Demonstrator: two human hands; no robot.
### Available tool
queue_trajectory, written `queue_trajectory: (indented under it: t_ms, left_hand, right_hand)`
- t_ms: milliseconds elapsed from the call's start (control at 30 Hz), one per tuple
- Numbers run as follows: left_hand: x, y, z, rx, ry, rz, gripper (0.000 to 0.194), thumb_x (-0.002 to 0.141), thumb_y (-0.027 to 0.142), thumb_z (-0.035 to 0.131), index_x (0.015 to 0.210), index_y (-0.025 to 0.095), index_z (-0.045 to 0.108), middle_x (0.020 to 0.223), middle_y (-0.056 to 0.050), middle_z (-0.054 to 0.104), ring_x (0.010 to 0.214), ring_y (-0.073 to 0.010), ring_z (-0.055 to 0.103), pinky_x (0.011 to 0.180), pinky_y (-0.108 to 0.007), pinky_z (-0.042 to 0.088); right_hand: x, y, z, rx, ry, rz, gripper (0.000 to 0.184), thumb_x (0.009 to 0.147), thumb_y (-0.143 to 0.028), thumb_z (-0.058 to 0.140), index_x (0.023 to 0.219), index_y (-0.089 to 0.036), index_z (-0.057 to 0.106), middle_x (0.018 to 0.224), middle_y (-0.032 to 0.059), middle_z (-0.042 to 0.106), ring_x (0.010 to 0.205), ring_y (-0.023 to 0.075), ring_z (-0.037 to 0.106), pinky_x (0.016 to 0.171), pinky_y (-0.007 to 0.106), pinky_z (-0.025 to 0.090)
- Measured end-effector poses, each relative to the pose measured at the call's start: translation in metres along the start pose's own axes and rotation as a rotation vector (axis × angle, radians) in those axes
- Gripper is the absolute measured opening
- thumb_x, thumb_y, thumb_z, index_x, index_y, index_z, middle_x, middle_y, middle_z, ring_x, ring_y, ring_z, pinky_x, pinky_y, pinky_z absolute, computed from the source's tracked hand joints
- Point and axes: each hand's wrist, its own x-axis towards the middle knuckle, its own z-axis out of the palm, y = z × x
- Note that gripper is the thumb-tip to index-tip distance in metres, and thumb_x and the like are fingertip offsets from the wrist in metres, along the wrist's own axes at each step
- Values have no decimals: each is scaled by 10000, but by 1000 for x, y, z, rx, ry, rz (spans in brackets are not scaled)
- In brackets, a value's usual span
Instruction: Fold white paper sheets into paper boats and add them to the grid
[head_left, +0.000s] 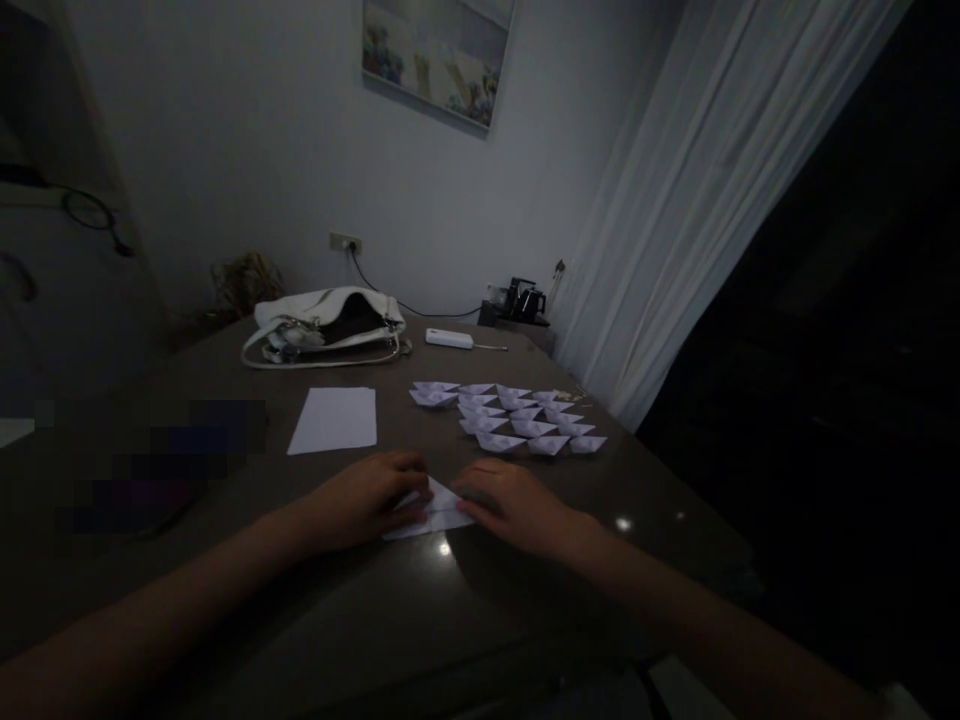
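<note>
The folded sheet of white paper [442, 514] lies on the glossy tabletop [337, 630] directly between the person's hands. It should be very light and fairly crisp along its folds, but easily creased or torn by a hard pull. It may slide readily on the smooth surface, so the best hold is probably a flat fingertip press at its two side corners, keeping the layers aligned.

The left hand [375, 497] curls over the sheet's left side, and the right hand [517, 505] has its thumb and fingers at the right corner. The hands are near each other but not touching; whether they pinch the paper or only press it cannot be told.

The sheet looks roughly triangular, its peak pointing away between the hands, with a long near edge and a crease across it. Folded paper boats [501, 442] stand in rows beyond the right hand; flat white sheets [335, 420] lie beyond the left.
</note>
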Motion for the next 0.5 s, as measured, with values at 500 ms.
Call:
queue_trajectory:
  t_ms: [500]
  left_hand:
    - [0, 5, -8, 0, -61, -78, 474, 748, 555, 658, 1040, 186, 599, 1072, -82, 611, 957, -261, 567, 833, -351, 453]
  right_hand:
    - [45, 3, 0, -49, -275, -118, 327, 792, -406, 666, 951, -120, 678, 912, 97, 683, 828, 228, 646, 677, 277, 447]
